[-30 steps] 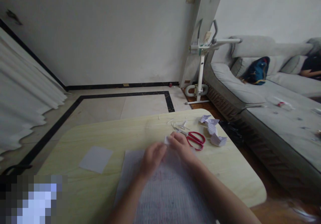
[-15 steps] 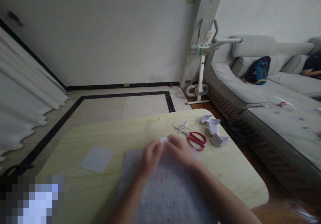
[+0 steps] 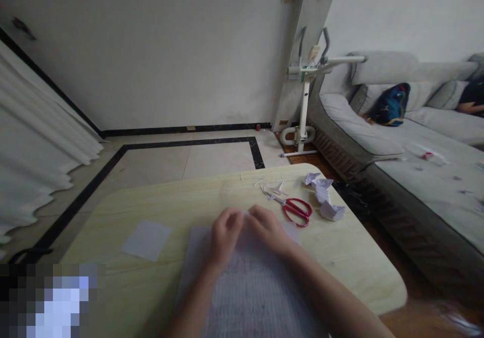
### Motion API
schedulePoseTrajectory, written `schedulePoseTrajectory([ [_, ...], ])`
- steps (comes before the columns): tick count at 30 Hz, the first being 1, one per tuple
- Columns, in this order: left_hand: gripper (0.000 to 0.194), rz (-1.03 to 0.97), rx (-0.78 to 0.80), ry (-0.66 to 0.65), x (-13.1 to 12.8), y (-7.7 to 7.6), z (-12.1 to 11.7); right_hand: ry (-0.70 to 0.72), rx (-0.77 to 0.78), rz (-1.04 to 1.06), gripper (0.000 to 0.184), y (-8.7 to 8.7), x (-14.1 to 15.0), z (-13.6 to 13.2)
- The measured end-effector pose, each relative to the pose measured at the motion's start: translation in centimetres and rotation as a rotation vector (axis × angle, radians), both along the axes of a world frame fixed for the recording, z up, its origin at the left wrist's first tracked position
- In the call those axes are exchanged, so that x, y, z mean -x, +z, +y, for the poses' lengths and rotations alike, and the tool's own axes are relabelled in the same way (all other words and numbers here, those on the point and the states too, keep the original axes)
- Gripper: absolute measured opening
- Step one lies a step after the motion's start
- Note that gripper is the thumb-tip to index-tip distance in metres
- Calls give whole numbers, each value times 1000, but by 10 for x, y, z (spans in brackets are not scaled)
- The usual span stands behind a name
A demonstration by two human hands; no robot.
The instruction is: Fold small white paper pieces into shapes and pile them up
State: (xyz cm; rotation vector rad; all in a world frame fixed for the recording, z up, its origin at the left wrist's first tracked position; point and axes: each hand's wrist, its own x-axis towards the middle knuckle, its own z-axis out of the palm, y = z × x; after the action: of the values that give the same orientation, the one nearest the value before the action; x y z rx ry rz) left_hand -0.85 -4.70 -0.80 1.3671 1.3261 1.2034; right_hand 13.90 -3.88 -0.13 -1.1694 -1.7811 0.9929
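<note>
Both my left hand (image 3: 226,234) and my right hand (image 3: 267,227) pinch a small piece of white paper (image 3: 245,213) between their fingertips; most of it is hidden by the fingers. Beneath them lies a large sheet covered in fine lines or writing (image 3: 249,287). Red-handled scissors (image 3: 297,212) rest just beyond my right hand, their blades among thin white paper scraps (image 3: 275,187). Several folded white paper pieces (image 3: 322,191) sit near the table's right edge. A square of white paper (image 3: 147,239) lies flat to the left.
The pale wooden table (image 3: 113,287) has rounded corners. Right of it is a grey sofa (image 3: 385,146) with a blue bag (image 3: 391,105), and a person's arm (image 3: 471,107) shows at the far edge. White exercise equipment (image 3: 304,101) stands behind the table. A white curtain (image 3: 41,141) hangs at left.
My fingertips have drawn slightly closer over the small paper, so less of it shows now. The scissors, scraps and other papers have stayed in place.
</note>
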Motion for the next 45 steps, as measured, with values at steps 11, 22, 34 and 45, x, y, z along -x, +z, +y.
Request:
schedulePoseTrajectory([
  [11, 23, -30, 14, -2, 1, 5, -1, 52, 132, 73, 31, 6, 0, -2],
  [22, 26, -85, 74, 31, 0, 2, 0, 31, 73, 4, 27, -4, 2, 1],
  [34, 23, 22, -23, 7, -1, 5, -2, 54, 60, -51, 26, 6, -1, 1],
  [45, 17, 35, -140, 15, -1, -6, 2, -10, -126, -140, 27, -1, -4, 5],
])
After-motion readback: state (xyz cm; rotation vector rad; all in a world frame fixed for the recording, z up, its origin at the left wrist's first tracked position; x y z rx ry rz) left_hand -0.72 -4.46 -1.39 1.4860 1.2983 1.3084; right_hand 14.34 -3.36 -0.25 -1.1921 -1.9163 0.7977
